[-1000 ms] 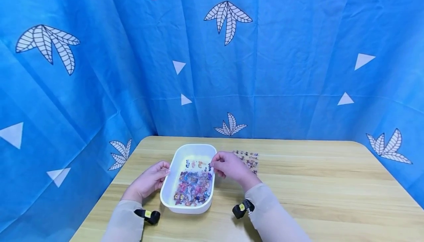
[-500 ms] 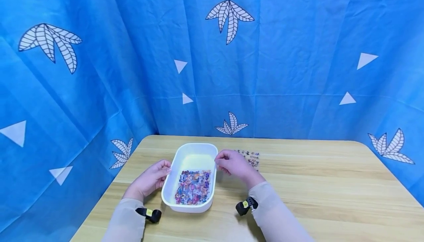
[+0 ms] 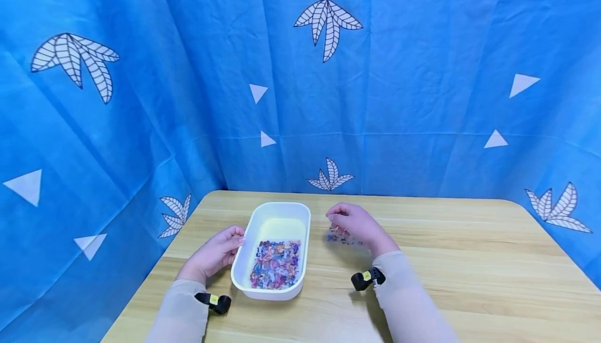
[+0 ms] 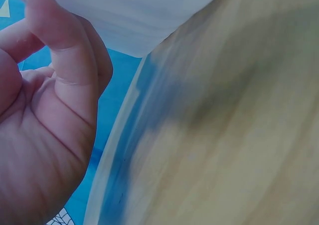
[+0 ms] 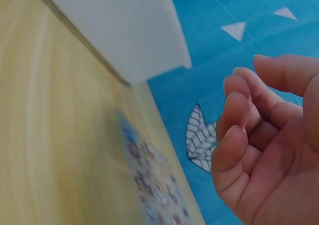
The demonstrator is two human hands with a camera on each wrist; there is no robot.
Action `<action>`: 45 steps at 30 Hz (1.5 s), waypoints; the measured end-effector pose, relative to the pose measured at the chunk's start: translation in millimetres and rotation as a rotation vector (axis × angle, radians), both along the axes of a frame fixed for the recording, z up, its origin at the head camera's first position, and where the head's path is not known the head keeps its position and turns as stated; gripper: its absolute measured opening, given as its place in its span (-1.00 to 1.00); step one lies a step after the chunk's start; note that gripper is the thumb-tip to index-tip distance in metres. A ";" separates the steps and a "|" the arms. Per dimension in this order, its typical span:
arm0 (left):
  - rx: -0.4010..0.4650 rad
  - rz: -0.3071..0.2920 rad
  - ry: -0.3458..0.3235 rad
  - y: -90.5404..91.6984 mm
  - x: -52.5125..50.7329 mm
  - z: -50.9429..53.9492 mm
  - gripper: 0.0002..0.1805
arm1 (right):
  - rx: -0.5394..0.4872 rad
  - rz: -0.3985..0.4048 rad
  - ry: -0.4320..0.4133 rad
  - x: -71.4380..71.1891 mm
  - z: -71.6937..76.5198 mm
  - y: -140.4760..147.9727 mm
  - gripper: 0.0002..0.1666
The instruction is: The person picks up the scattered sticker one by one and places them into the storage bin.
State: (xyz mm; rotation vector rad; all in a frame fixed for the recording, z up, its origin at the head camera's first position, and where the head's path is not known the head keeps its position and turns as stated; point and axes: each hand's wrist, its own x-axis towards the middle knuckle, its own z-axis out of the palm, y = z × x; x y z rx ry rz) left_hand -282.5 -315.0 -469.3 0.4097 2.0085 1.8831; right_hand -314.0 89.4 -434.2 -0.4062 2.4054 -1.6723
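Note:
My left hand holds the left rim of a white plastic basin, thumb on the rim and fingers against the outside wall. Inside the basin lie clear sheets printed with small colourful figures, which look like stickers; how many is unclear. To the basin's right, my right hand hovers over a similar clear printed sheet on the table, partly covering it. In the right wrist view its thumb and loosely bent fingers are apart with nothing between them, and the sheet lies to their left.
A light wooden table carries everything. Blue patterned cloth hangs behind it and along its left side. Each wrist wears a small black camera, one at the left and one at the right.
One second ago my right hand held a printed sheet at the basin's right side. That sheet dropped into the basin, and the hand moved right over the other sheet. The left hand kept its hold.

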 end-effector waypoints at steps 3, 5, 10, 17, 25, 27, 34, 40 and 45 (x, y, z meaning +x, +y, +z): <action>0.003 -0.005 0.000 1.0 -0.8 0.1 -0.80 | 0.015 -0.018 0.015 -1.5 2.4 10.4 -0.73; 0.003 0.001 -0.003 1.9 -0.8 0.2 -0.81 | 0.032 -0.026 0.016 -2.7 2.4 17.2 -0.68; 0.000 -0.006 -0.006 4.4 -0.7 -0.1 -0.79 | 0.088 -0.066 0.038 -5.6 -1.5 35.1 -0.67; 0.000 -0.011 -0.010 2.6 0.8 -2.5 -0.79 | 0.074 -0.114 -0.003 -11.1 -10.5 56.8 -0.61; 0.010 -0.020 -0.001 -2.1 2.3 -4.7 -0.80 | 0.043 -0.145 -0.032 -17.0 -20.1 71.4 -0.52; 0.009 -0.019 0.000 -2.1 2.0 -4.8 -0.80 | 0.059 -0.155 -0.025 -18.3 -22.5 74.6 -0.52; 0.005 -0.014 0.001 1.1 0.9 -2.7 -0.79 | 0.075 -0.192 -0.022 -21.8 -31.9 82.9 -0.54; 0.008 -0.011 -0.011 1.7 1.6 -2.4 -0.82 | 0.072 -0.221 -0.036 -23.1 -36.5 84.6 -0.56; 0.003 -0.001 0.000 0.8 0.0 -1.8 -0.81 | 0.155 -0.230 0.001 -25.2 -38.6 84.3 -0.59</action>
